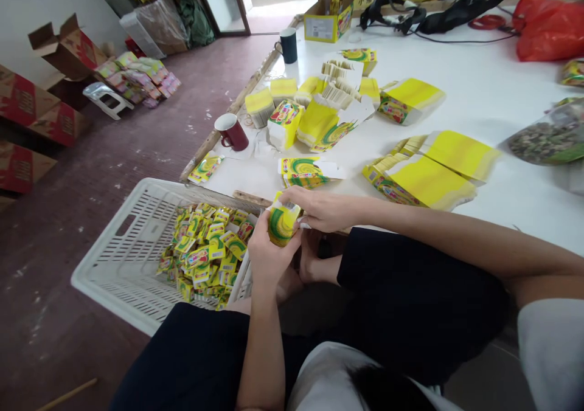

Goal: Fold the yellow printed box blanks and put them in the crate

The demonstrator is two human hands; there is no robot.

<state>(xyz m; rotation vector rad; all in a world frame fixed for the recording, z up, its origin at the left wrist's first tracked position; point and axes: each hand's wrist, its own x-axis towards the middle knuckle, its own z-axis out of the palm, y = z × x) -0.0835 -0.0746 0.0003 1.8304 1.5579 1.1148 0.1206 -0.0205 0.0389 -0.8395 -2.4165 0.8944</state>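
Observation:
A small yellow and green printed carton [281, 221] is held between my two hands above the table's near edge. My left hand [269, 247] wraps its lower left side. The fingers of my right hand [314, 207] close on its upper right end. Just left of my hands, a white plastic crate [114, 265] holds a heap of small yellow packets [205, 253]. Beyond my right hand, a flat stack of printed cartons [303, 172] lies on the white table [347, 155]. Larger stacks of yellow cartons [424, 168] lie farther right.
A maroon mug [232, 132] and a dark mug [288, 46] stand along the table's left edge. More carton stacks [319, 119] sit mid-table. A red plastic bag [545, 28] is at the far right. Cardboard boxes [68, 49] and a white stool [107, 101] are on the floor.

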